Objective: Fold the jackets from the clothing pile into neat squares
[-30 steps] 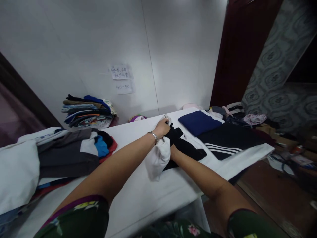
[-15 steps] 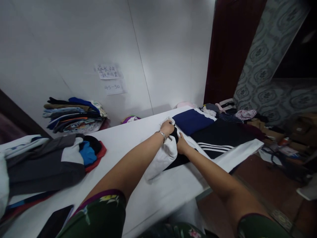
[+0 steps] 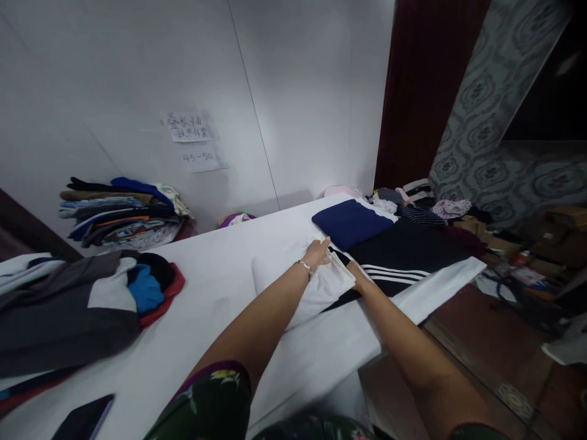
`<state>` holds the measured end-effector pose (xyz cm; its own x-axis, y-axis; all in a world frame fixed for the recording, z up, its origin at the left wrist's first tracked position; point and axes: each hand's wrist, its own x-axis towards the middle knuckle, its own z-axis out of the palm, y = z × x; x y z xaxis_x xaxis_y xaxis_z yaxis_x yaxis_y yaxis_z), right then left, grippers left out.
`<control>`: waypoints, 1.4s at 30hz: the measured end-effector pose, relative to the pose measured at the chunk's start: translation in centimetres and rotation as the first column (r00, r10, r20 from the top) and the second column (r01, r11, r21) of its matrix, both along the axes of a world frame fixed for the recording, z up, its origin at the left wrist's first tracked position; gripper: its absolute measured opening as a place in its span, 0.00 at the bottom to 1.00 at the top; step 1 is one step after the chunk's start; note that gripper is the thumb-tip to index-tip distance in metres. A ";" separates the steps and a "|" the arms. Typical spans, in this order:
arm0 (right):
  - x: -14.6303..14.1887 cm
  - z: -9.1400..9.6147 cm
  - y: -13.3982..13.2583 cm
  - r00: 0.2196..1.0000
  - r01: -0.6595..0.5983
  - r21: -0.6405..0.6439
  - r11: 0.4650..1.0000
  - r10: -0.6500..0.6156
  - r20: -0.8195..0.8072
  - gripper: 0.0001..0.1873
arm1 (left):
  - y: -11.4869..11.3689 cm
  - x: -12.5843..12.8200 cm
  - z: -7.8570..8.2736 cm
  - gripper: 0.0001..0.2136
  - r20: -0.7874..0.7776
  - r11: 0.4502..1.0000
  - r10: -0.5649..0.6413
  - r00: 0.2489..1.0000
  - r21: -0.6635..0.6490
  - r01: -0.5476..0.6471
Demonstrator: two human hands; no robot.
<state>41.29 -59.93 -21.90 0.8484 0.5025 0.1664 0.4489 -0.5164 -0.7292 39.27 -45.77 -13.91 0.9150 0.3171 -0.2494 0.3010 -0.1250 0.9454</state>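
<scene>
A colour-block jacket (image 3: 394,244) lies on the white table (image 3: 206,275), with navy, black and white panels and three white stripes. My left hand (image 3: 317,252), with a silver bracelet at the wrist, is closed on a white part of the jacket near its left end. Close beside it, my right hand (image 3: 356,276) reaches under a white flap (image 3: 337,278); its fingers are hidden by the cloth. White fabric with a black edge is bunched between the two hands. A white sleeve (image 3: 452,284) stretches toward the right front edge.
A stack of folded clothes (image 3: 126,214) stands at the back left. Nearer lies a pile of grey, white and red garments (image 3: 59,311), with a dark phone (image 3: 85,418) in front. Paper notes (image 3: 190,125) hang on the wall. More clothes (image 3: 422,201) and boxes (image 3: 562,229) fill the right side.
The bunched white fabric has been spread flatter, folded over to the left and right. My right hand has slid under the white flap. My left hand has moved slightly down.
</scene>
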 end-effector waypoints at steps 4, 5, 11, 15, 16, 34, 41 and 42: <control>0.2 -0.6 -0.5 0.989 -0.026 0.224 0.974 0.057 -0.134 0.21 | 0.7 -2.3 0.4 0.25 0.069 0.995 -0.093 0.993 -0.018 0.095; 0.3 -0.7 -0.7 0.984 -0.024 0.278 0.960 0.071 -0.161 0.21 | 1.2 -3.1 0.5 0.24 0.105 0.992 -0.126 0.986 0.024 0.124; 1.1 -0.4 -1.8 0.962 0.168 0.468 0.868 -0.040 -0.271 0.25 | 5.7 -8.8 0.2 0.20 0.194 0.602 -0.412 0.890 0.791 0.106; -0.3 2.8 -1.1 0.972 0.236 0.531 0.814 -0.197 -0.130 0.25 | 7.3 -10.5 -1.1 0.25 0.018 0.304 -0.292 0.956 0.950 0.076; -1.1 4.0 -0.6 0.984 0.165 0.530 0.832 -0.175 -0.032 0.25 | 7.2 -10.5 -1.5 0.25 -0.012 0.260 -0.268 0.963 0.962 0.084; 0.0 1.2 4.9 0.998 0.001 -0.331 0.943 0.021 0.063 0.34 | 11.8 -9.7 -1.8 0.20 0.227 0.736 0.120 0.967 0.633 -0.240; 0.5 1.2 5.1 0.989 0.138 -0.267 0.954 -0.146 -0.010 0.35 | 14.6 -11.8 -3.6 0.28 0.001 0.928 0.340 0.940 0.164 -0.336; 0.5 1.3 5.2 0.987 0.155 -0.287 0.945 -0.163 -0.004 0.35 | 14.3 -11.8 -3.7 0.29 -0.011 0.938 0.338 0.941 0.087 -0.336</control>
